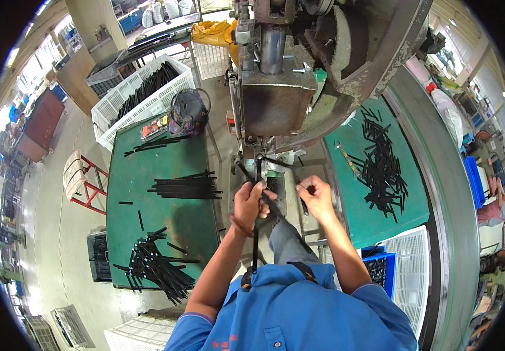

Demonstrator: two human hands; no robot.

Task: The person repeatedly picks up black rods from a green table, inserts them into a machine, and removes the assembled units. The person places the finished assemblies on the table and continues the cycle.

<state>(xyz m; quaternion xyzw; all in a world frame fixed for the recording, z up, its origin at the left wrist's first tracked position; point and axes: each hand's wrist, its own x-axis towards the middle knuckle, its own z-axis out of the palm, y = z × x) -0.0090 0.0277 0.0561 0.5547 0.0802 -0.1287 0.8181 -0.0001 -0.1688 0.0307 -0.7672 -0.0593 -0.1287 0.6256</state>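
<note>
Gripping black rod [259, 169] with left hand [248, 207] before metal press [273, 108]; pinching short dark piece [305, 207] in right hand [318, 199] (apart from the left).

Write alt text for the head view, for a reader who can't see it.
A person in a blue shirt holds a slim black bar in the left hand, the right hand nearby, before a large metal machine. The left green table and right green table bear loose black bars.
</note>
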